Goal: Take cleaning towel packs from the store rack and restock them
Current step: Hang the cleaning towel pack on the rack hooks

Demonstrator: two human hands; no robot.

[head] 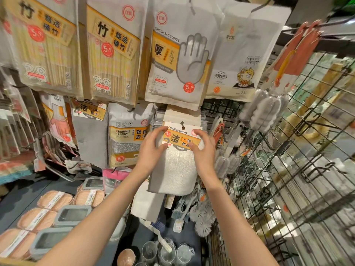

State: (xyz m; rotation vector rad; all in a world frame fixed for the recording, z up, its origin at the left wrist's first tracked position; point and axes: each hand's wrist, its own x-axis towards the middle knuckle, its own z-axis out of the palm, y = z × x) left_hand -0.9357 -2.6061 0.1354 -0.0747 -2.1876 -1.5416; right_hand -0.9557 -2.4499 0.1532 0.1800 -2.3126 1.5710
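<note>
the cleaning towel pack is white woven cloth with a grey edge under an orange and white card reading "cleaning towels" and "5.9". it hangs at the frame's centre, in front of a stack of like packs. both hands, the left hand and right hand, pinch its card. at 9 o'clock hangs one "cleaning sponge" pack; at 12 o'clock one "disposable gloves" pack.

Behind the front cleaning towel pack, only top edges of further packs visible above the fingertips. Label text partly covered under left hand and right hand fingers. Wire rack right of the fingers blurred, contents unreadable.
</note>
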